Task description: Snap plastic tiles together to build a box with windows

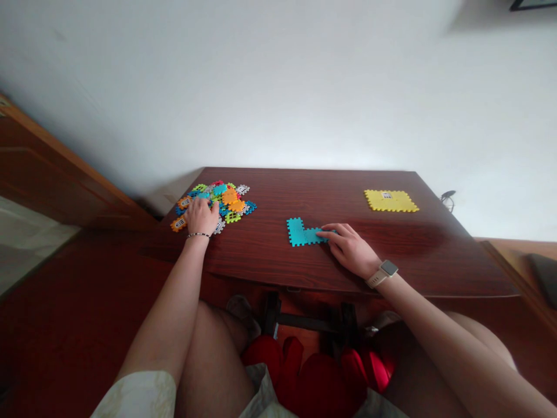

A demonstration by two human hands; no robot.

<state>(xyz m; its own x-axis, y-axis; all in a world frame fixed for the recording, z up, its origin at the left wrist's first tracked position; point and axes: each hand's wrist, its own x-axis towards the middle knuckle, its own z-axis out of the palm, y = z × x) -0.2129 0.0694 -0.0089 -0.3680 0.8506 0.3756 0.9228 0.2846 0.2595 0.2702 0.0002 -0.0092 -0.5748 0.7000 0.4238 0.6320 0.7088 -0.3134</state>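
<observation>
Right hand [353, 249] loosely open, fingers extended onto the right end of the turquoise pieces [296, 232] on the table [274, 197]; no closed grip shows, contact probably steadying them flat. Left hand [202, 216] reaches onto the mixed pile [230, 196], left of the turquoise pieces; fingertips hidden, grip cannot be told. Yellow panel [394, 201] lies beyond and right of the turquoise pieces, likely placed there for elbow room.

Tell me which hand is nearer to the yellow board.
Right. The right hand touches the turquoise pieces, in front of the yellow board and to its left; the left hand is farther left, at the colorful pile.
</observation>
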